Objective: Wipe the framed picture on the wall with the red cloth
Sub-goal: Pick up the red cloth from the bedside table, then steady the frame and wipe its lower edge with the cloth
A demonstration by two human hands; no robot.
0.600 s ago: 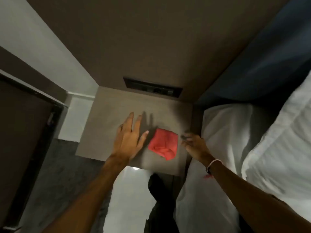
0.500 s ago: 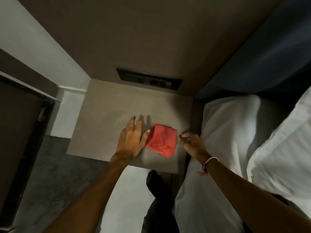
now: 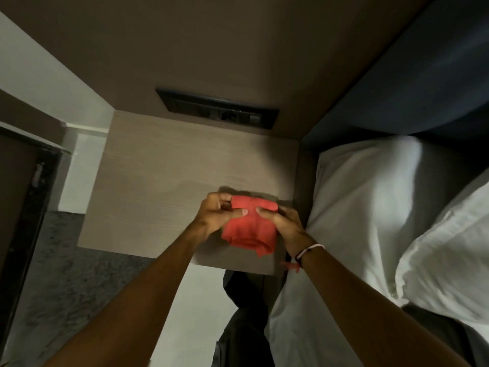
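Observation:
The red cloth (image 3: 247,229) is folded and held just above the near right part of the light wooden bedside table (image 3: 164,181). My left hand (image 3: 215,213) pinches its upper left edge. My right hand (image 3: 281,219) pinches its upper right edge, and a thin bracelet circles that wrist. The lower part of the cloth hangs loose between my hands. No framed picture is in view.
A dark switch and socket panel (image 3: 217,111) is set in the brown wall behind the table. White pillows and bedding (image 3: 383,207) lie right beside the table. A dark door frame (image 3: 23,207) stands at the left over grey floor.
Both hands closed in from either side of the cloth and took hold of its upper edge. The cloth lay flat on the table before and is now lifted.

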